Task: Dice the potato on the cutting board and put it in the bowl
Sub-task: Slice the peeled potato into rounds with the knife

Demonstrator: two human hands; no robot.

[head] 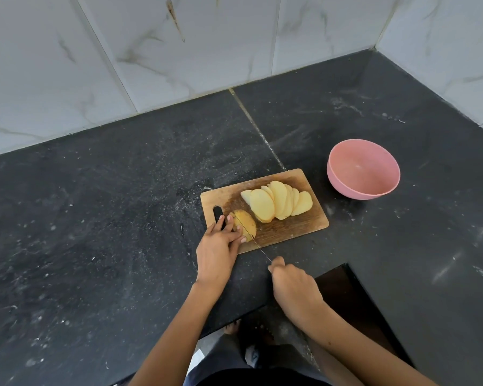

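Right hand (293, 288) apparently grips thin knife (253, 238) slicing rounded potato (246, 225)

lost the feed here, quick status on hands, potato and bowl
Left hand pressing the potato end piece, right hand gripping the knife, blade mid-cut. Slices fanned on cutting board, none diced. Pink bowl empty. Nothing in the way.

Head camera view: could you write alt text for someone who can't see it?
A person's left hand steadies the last potato end on a wooden cutting board while the right hand slices it with a knife. Fanned potato slices lie on the board; an empty pink bowl sits beside it on the dark counter.
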